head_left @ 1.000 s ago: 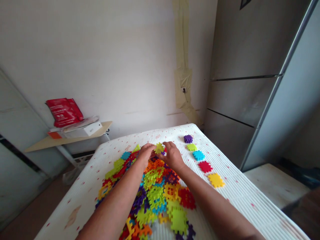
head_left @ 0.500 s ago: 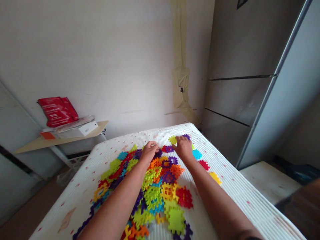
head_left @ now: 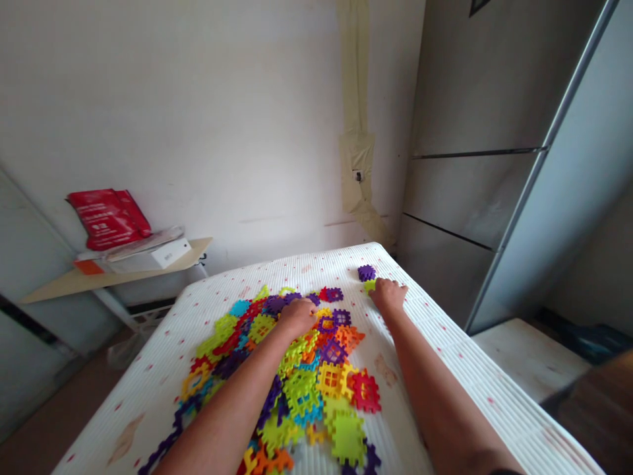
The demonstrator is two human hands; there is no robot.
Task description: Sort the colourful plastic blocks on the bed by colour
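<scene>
Interlocking plastic tiles with toothed edges, in several colours, lie in a loose pile [head_left: 301, 389]. My left hand [head_left: 298, 316] rests low over the far part of this pile, fingers curled down; whatever they may pinch is hidden. Off to the right, my right hand [head_left: 390, 295] is closed at a lime green tile [head_left: 369, 285], whose left edge shows beside the thumb. Just beyond that tile is a small stack of purple tiles [head_left: 366, 272]. My right hand and forearm cover the table to the right of the pile.
A white ribbed cover with red dots [head_left: 163, 330] lies over the table. A grey refrigerator [head_left: 455, 198] stands beyond its right side. At the left, a small shelf [head_left: 192, 257] carries a white box [head_left: 171, 253] and red packages [head_left: 106, 218]. The wall is behind.
My right hand has moved right with the lime green tile, uncovering the purple stack. My left hand has lowered onto the pile and its fingers have curled in.
</scene>
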